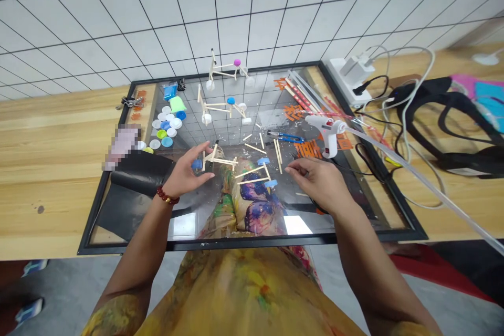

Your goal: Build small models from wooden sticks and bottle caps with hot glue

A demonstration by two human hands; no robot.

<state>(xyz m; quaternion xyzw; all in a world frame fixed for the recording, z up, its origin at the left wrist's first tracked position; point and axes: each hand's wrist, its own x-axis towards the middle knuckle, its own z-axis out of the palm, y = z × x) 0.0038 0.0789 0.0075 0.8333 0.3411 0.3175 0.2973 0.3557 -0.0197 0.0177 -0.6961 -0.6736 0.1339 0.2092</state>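
My left hand [189, 169] is curved around one side of a small wooden-stick frame [223, 161] with a blue cap wheel [197, 164] and a dark-tipped upright stick. Its thumb and fingers are spread apart. To the right lies a second stick frame [252, 174] with two light-blue caps at its ends. My right hand [318, 178] is low over the glass, fingertips pinched together; anything between them is too small to make out. Just left of those fingertips are loose wooden sticks [278, 155].
Two stick models with cap wheels [225, 107] [228, 71] stand towards the tiled wall. Bottle caps [167, 142] lie at left, near a black sheet [137, 181]. A white glue gun [328, 134], blue-handled snips [285, 137] and cables [419, 79] are at right.
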